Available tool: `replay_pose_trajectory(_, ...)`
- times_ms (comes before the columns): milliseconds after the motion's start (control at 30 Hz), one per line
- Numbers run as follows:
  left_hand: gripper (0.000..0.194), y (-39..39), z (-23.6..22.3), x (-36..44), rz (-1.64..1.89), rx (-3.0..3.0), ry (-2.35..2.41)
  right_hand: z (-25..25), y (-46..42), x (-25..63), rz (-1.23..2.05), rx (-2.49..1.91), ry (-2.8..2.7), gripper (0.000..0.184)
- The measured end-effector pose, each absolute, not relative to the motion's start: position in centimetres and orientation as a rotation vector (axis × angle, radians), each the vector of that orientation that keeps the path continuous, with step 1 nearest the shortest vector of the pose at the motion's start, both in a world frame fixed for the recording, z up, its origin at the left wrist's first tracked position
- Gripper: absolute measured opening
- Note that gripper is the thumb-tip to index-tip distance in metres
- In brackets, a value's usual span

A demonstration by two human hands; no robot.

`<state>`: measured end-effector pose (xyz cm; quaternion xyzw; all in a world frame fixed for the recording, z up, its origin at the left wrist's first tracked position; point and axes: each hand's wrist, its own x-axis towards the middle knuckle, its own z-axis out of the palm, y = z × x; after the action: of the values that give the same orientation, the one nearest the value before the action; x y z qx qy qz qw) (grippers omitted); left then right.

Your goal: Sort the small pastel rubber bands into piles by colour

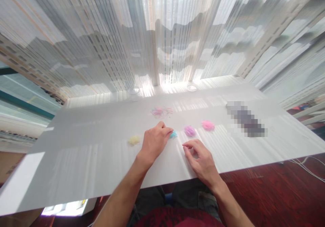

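Note:
My left hand (154,141) rests on the white table (88,152) with its fingers curled, the fingertips pinched at a small teal pile (174,134) of tiny bands. My right hand (200,161) lies nearer the table's front edge, fingers bent and drawn together; what they hold, if anything, is too small to see. A yellow pile (134,139) sits left of my left hand. A purple pile (189,131) and a pink pile (208,125) lie to the right. Farther back is a loose mixed scatter of bands (161,111).
A blurred dark oblong object (245,119) lies at the right of the table. Two small clear round dishes (133,91) (191,87) stand at the far edge by sheer curtains (162,34). Dark red floor with white cables (304,164) shows on the right.

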<state>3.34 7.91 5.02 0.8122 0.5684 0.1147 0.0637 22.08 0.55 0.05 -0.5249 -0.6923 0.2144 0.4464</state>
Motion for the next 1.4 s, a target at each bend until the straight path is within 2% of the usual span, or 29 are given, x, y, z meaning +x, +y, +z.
replay_pose_trajectory(133, 0.02, 7.7, 5.2, 3.5, 0.276, 2.505, 1.74, -0.1, 0.5, 22.1, 0.539, -1.292, -1.71, 0.012)
replay_pose_trajectory(333, 0.024, 7.3, 6.3, 2.1, 0.351, 2.487, 1.814, 0.0, 0.4, 22.2, 0.56, -1.302, -1.703, 0.013)
replay_pose_trajectory(533, 0.03, 10.5, 8.8, -1.2, 0.246, 2.4, 1.88, 0.0, 0.4, 22.2, 0.546, -1.278, -1.717, 0.013)
replay_pose_trajectory(900, 0.064, 19.1, 8.6, -1.2, -0.119, 2.442, 1.557, -0.4, 0.7, 22.1, 0.552, -1.28, -1.728, 0.013)
replay_pose_trajectory(967, 0.06, 19.9, 8.4, -0.5, -0.167, 2.452, 1.525, -0.3, 0.7, 22.1, 0.554, -1.28, -1.724, 0.013)
replay_pose_trajectory(1133, 0.033, 21.1, 8.0, 0.6, -0.202, 2.473, 1.486, -0.3, 0.8, 22.0, 0.555, -1.278, -1.714, 0.013)
replay_pose_trajectory(1400, 0.034, 21.9, 8.5, 0.8, -0.197, 2.455, 1.444, -0.4, 0.8, 21.9, 0.559, -1.281, -1.731, 0.014)
